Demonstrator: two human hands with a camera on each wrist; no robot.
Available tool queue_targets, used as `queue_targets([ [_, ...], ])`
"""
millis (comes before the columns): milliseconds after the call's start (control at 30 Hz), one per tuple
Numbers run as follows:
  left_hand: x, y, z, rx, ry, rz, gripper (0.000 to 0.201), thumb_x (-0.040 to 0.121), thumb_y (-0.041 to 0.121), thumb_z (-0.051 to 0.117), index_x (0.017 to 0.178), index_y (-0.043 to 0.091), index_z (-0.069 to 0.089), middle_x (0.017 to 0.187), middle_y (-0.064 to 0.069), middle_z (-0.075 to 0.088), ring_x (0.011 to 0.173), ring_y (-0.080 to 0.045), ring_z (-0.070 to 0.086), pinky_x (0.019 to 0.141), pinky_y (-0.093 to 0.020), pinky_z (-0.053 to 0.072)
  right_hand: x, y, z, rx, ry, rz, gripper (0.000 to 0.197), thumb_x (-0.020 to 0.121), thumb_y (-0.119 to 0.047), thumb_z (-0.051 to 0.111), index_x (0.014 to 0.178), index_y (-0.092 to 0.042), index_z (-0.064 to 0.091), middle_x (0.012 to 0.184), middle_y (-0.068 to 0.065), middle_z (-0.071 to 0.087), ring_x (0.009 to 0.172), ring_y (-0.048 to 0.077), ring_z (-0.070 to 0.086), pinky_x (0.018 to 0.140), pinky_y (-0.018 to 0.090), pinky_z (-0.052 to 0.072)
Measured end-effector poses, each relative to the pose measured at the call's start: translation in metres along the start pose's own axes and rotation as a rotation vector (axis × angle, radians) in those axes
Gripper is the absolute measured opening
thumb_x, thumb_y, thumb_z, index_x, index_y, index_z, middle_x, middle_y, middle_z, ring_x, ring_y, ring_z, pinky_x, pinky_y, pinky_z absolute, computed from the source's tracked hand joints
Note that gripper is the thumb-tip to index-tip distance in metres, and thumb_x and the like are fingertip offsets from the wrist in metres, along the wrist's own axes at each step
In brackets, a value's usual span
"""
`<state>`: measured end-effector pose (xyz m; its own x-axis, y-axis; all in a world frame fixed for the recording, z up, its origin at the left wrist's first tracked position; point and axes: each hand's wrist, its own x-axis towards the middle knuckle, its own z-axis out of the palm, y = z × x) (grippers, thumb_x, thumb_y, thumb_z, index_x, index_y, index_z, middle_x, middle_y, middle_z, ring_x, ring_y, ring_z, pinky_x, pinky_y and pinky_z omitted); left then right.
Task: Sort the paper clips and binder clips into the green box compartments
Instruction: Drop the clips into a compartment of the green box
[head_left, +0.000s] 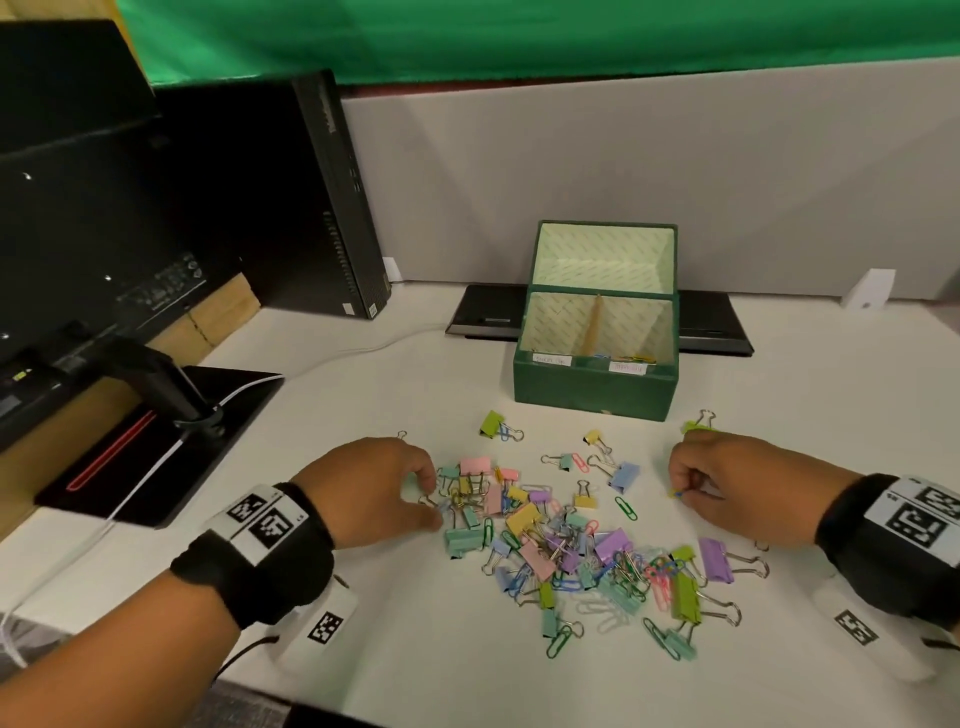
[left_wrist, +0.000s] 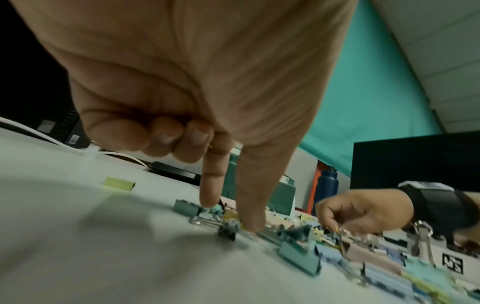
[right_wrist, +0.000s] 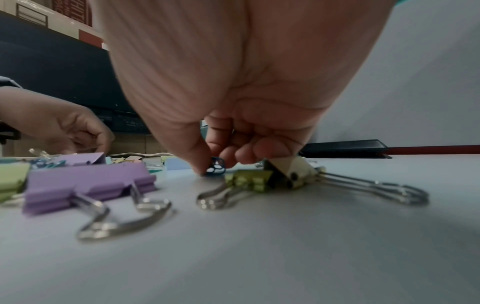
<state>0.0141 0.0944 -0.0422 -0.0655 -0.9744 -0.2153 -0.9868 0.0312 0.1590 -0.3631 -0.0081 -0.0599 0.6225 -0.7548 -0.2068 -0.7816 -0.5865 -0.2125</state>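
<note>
A pile of pastel binder clips and paper clips (head_left: 561, 545) lies on the white table (head_left: 395, 644). Behind it stands the green box (head_left: 592, 387); its front right compartment holds several paper clips (head_left: 636, 358). My left hand (head_left: 435, 498) (left_wrist: 230, 215) is at the pile's left edge, with index and thumb pointing down either side of a small binder clip (left_wrist: 205, 221) and the other fingers curled. My right hand (head_left: 678, 491) (right_wrist: 215, 164), right of the pile, pinches a small blue paper clip (right_wrist: 217, 166) against the table.
A black monitor base (head_left: 156, 441) with a white cable (head_left: 150, 470) sits at the left, and a computer tower (head_left: 332, 208) behind it. A flat black device (head_left: 483, 317) lies behind the box against the grey partition (head_left: 623, 156). A purple binder clip (right_wrist: 88, 183) lies near my right wrist.
</note>
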Motion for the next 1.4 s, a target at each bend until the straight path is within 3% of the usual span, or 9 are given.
queue_targets([
  [100,0.000,0.000,0.003,0.073,-0.026,0.045,0.027,0.077,0.060,0.067,0.095,0.040,0.064,0.100,0.017,0.059,0.087,-0.004,0.054,0.074,-0.024,0.045,-0.001,-0.001,-0.003,0.010,0.051,0.010,0.015,0.092,-0.029,0.061,0.082,-0.036,0.051,0.091,-0.017,0.052,0.091,0.008,0.057,0.087,0.026,0.048],
  [267,-0.003,-0.006,-0.006,-0.079,-0.028,0.096,0.009,0.086,0.044,0.063,0.085,0.037,0.069,0.094,0.018,0.067,0.088,-0.003,0.060,0.080,-0.024,0.051,-0.003,-0.004,-0.007,0.046,0.112,0.038,0.015,0.090,-0.024,0.063,0.082,-0.034,0.055,0.079,-0.015,0.059,0.071,0.006,0.056,0.069,0.023,0.049],
  [467,0.030,-0.009,-0.009,0.060,0.011,0.030,0.025,0.093,0.045,0.058,0.117,0.042,0.065,0.112,0.012,0.061,0.104,-0.011,0.057,0.091,-0.029,0.047,-0.004,-0.006,-0.011,0.045,0.130,0.089,0.015,0.091,-0.023,0.062,0.084,-0.035,0.056,0.079,-0.013,0.060,0.071,0.006,0.057,0.067,0.019,0.047],
  [667,0.046,-0.010,-0.019,0.031,-0.120,0.068,0.008,0.087,0.029,0.064,0.087,0.032,0.071,0.085,0.019,0.062,0.083,-0.004,0.057,0.067,-0.019,0.041,-0.004,-0.004,-0.010,0.034,0.163,0.093,0.019,0.090,-0.023,0.064,0.082,-0.037,0.055,0.075,-0.015,0.059,0.068,0.003,0.056,0.062,0.015,0.041],
  [800,0.049,-0.021,-0.026,-0.124,-0.184,0.070,0.009,0.086,0.025,0.065,0.083,0.029,0.072,0.086,0.019,0.069,0.082,-0.003,0.063,0.076,-0.021,0.051,-0.003,-0.004,-0.009,0.046,0.162,0.100,0.018,0.090,-0.023,0.064,0.083,-0.037,0.055,0.078,-0.014,0.060,0.070,0.006,0.057,0.063,0.015,0.042],
  [900,0.046,-0.027,-0.035,-0.333,-0.157,0.113,0.017,0.093,0.018,0.061,0.086,0.029,0.071,0.076,0.026,0.068,0.069,0.005,0.059,0.067,-0.012,0.046,-0.002,-0.002,-0.008,0.045,0.165,0.104,0.018,0.091,-0.024,0.064,0.082,-0.037,0.054,0.078,-0.015,0.060,0.070,0.006,0.057,0.063,0.015,0.042],
  [1033,0.040,-0.021,-0.039,-0.600,-0.100,0.113,0.009,0.093,0.018,0.066,0.087,0.024,0.070,0.079,0.016,0.069,0.064,0.003,0.055,0.061,-0.020,0.047,-0.001,-0.001,-0.009,0.047,0.178,0.112,0.017,0.091,-0.025,0.064,0.084,-0.037,0.055,0.079,-0.015,0.061,0.072,0.006,0.058,0.066,0.016,0.046],
  [1233,0.033,0.003,-0.030,-0.295,0.130,0.240,0.009,0.096,0.030,0.061,0.088,0.030,0.059,0.077,0.033,0.059,0.074,0.009,0.056,0.063,-0.013,0.041,-0.003,-0.004,-0.012,0.039,0.220,0.101,0.014,0.092,-0.026,0.064,0.087,-0.038,0.058,0.083,-0.018,0.059,0.074,0.003,0.055,0.065,0.009,0.038],
  [1400,0.026,0.017,-0.035,-0.272,0.263,0.330,0.011,0.096,0.036,0.057,0.086,0.035,0.055,0.084,0.020,0.059,0.079,0.002,0.056,0.067,-0.017,0.046,-0.006,-0.003,-0.012,0.070,0.264,0.082,0.018,0.091,-0.024,0.065,0.085,-0.039,0.057,0.081,-0.018,0.058,0.074,0.004,0.056,0.066,0.012,0.041],
])
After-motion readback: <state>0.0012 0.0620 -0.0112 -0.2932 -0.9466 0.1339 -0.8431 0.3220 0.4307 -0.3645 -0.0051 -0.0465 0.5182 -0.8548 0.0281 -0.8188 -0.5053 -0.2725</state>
